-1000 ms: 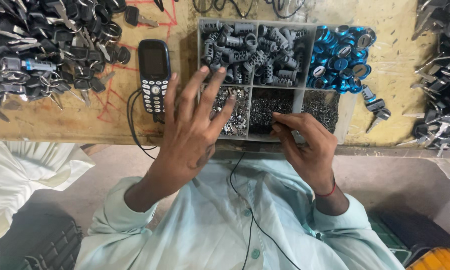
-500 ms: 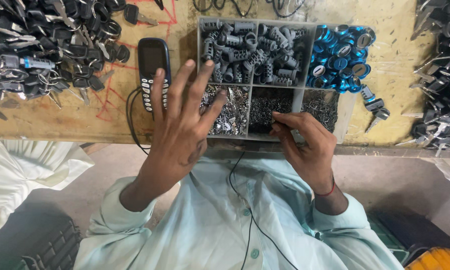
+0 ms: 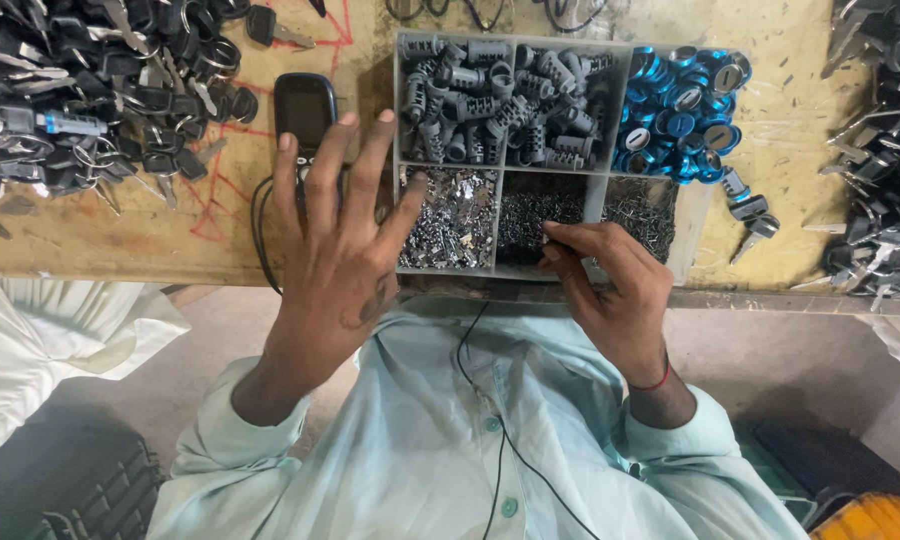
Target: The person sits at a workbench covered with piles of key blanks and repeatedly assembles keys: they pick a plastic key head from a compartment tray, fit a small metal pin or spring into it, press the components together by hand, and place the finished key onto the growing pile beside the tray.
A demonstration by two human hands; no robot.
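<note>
Your left hand (image 3: pixel 345 255) hovers, fingers spread, over the phone (image 3: pixel 305 110) at ten o'clock; your right hand (image 3: pixel 610 290) pinches a tiny metal piece (image 3: pixel 548 238) above the parts tray (image 3: pixel 500 150), handy for sorting.

The person wears a pale mint-green shirt (image 3: pixel 440 450) with long sleeves that end above the wrists. Small round buttons (image 3: pixel 510 507) in a matching green run down its front. A thin black cable (image 3: pixel 490 400) trails over the chest toward six o'clock. A thin red thread band (image 3: pixel 655 383) circles the wrist of the right hand (image 3: pixel 615 290). The left hand (image 3: pixel 335 250) is bare, with a faint dark mark near the thumb base.
</note>
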